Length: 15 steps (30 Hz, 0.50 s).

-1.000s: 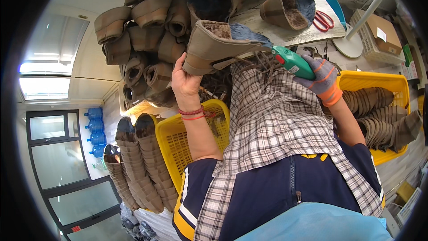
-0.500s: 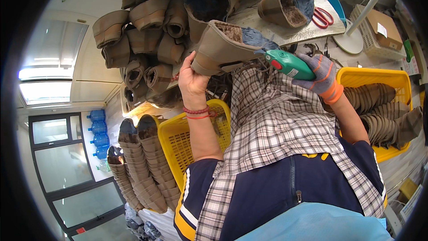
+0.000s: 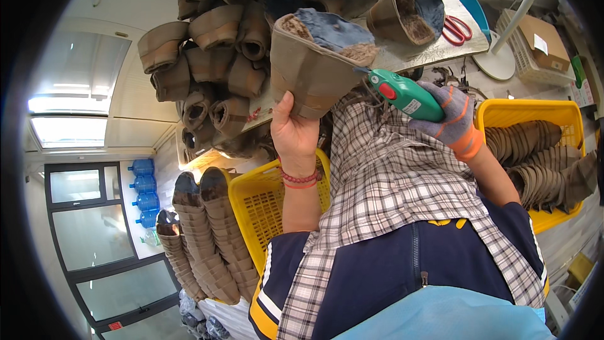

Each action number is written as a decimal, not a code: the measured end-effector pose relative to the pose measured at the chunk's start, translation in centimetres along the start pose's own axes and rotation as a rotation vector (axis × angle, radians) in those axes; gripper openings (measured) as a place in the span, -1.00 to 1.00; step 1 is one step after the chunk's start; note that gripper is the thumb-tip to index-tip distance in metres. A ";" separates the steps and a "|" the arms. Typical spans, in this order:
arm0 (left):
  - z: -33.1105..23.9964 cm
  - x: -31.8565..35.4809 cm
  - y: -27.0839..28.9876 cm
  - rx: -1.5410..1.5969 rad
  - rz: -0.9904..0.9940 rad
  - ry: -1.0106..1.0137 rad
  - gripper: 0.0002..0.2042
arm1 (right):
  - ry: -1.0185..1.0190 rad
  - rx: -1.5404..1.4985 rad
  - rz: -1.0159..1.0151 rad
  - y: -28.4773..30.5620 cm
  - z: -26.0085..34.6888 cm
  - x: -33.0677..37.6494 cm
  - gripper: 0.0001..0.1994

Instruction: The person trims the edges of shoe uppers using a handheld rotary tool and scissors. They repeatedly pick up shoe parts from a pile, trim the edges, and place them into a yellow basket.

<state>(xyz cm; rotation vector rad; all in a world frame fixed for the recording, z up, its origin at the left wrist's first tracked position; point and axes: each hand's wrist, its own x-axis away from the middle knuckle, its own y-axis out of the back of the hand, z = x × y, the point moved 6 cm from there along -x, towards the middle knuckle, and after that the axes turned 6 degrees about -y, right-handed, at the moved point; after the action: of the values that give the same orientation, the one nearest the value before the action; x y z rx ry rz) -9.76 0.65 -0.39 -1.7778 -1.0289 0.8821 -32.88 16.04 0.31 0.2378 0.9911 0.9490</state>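
Left hand (image 3: pixel 296 132) pinches brown shoe upper (image 3: pixel 314 79), left of green tool (image 3: pixel 409 96) | gloved right hand (image 3: pixel 448 113) wrapped around tool, tip near upper's right edge | risk: if left hold is weak, upper may turn and tip scratch it

The shoe piece (image 3: pixel 314 75) is brown and blue, the tool (image 3: pixel 410 99) green, the glove (image 3: pixel 448 112) orange-striped grey, the apron (image 3: pixel 402 176) checked.

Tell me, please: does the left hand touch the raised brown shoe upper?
Touching: the head view shows the left hand gripping the raised upper, thumb against its side.
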 end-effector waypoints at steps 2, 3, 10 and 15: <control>0.0 0.7 -0.9 -0.150 0.081 -0.060 -0.60 | -0.027 -0.036 0.015 0.1 0.1 -0.1 -0.35; 0.0 1.0 -1.2 -0.224 0.122 -0.089 -0.58 | -0.044 -0.053 0.025 0.2 0.2 -0.2 -0.36; 1.2 2.2 -0.7 -0.463 0.252 -0.173 -0.57 | -0.148 -0.278 0.071 0.1 0.6 -0.5 -0.41; 1.5 2.5 -0.4 -0.669 0.321 -0.262 -0.66 | -0.233 -0.434 0.072 -0.4 0.4 -0.4 -0.42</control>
<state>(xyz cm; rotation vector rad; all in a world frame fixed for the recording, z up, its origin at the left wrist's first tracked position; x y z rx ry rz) -10.22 3.53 -0.92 -2.4856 -1.3355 1.0654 -32.43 15.59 0.57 0.0172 0.5489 1.1491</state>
